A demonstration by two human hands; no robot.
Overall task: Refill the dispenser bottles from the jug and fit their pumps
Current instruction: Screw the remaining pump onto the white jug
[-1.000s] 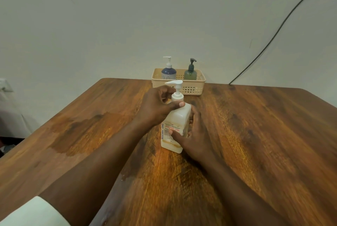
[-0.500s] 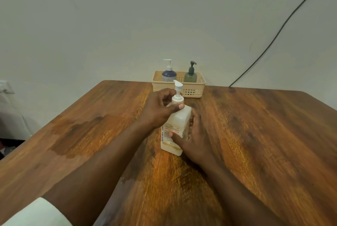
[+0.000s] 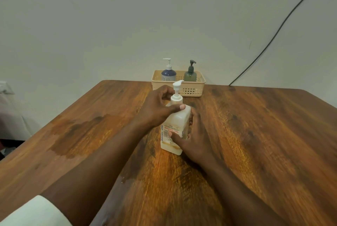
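Note:
A white square dispenser bottle point(image 3: 177, 120) with a red and blue label stands upright mid-table, its white pump point(image 3: 176, 89) seated on the neck with the nozzle pointing right and away. My left hand point(image 3: 158, 109) wraps the bottle's shoulder and pump collar, thumb across the front. My right hand point(image 3: 193, 138) grips the lower body from the right, thumb on the label. At the back, a beige basket point(image 3: 191, 90) holds a blue bottle point(image 3: 168, 74) with a white pump and a green bottle point(image 3: 190, 74) with a dark pump. No jug is visible.
The wooden table point(image 3: 255, 134) has a darker wet-looking patch point(image 3: 76, 134) on its left half and small droplets near my left forearm. A black cable point(image 3: 273, 38) runs up the wall at the back right. A white object sits beyond the left table edge.
The pump nozzle has turned from pointing left to pointing right and away, under my left hand. The bottle and my right hand have stayed in place.

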